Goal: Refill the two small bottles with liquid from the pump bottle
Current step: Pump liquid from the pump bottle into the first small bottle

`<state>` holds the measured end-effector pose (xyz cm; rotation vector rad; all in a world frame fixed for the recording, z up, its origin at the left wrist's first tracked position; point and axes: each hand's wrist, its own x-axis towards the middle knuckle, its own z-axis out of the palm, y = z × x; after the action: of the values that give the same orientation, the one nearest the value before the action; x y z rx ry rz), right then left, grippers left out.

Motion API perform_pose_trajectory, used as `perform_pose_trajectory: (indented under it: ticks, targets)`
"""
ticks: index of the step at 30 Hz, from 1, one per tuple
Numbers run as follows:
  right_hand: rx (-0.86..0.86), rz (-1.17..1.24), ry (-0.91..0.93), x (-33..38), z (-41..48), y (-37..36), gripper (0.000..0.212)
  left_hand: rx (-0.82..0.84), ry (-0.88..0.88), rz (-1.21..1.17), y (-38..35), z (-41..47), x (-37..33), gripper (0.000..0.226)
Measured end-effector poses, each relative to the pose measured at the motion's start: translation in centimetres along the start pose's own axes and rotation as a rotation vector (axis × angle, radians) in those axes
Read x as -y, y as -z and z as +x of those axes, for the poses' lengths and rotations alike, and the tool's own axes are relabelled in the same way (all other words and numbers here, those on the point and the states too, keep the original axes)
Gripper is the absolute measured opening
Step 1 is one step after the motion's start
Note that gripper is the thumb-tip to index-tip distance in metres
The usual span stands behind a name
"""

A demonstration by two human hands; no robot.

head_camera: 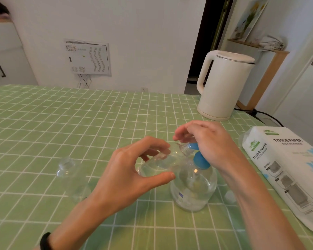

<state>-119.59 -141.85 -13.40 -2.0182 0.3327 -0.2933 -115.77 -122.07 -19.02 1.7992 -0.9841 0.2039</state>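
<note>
Green checked cloth covers the table (43, 123), with a white kettle (222, 87) at the far side and a tissue pack (285, 168) on the right. Near the front stands the pump bottle (193, 192), partly full of clear liquid. The left hand (126, 177) grasps one small bottle (161, 163) between thumb and fingers, tilted so that its open mouth meets the blue nozzle (193, 146). The right hand (210, 143) lies over the pump head with bent fingers; whether it clasps the head or only presses on it, I cannot tell. This seems to be the filling of the first bottle, which already holds some liquid. The second bottle (70, 179) stands apart on the left, and a white cap (284, 196) lies beside the right forearm. Next, I think, come steady presses with the mouth kept at the nozzle, then the cap.
</note>
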Motion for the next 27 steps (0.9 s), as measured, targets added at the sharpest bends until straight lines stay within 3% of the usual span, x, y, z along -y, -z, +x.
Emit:
perform_pose_trajectory:
  ticks: [5,14,21,27]
  targets:
    - [0.145,-0.052,-0.070,0.10,-0.10,0.10,0.040,0.009,-0.003,0.008,-0.08,0.01,0.23,0.046]
    - [0.043,-0.011,0.021,0.09,-0.03,0.24,0.038,0.002,-0.012,0.016,-0.16,-0.08,0.32,0.047]
    - [0.187,-0.068,-0.062,0.02,-0.04,0.29,0.038,0.012,-0.007,0.014,-0.23,-0.14,0.44,0.047]
    - [0.036,-0.052,0.036,-0.04,0.00,0.24,0.040,0.009,-0.014,0.005,-0.35,-0.24,0.29,0.047]
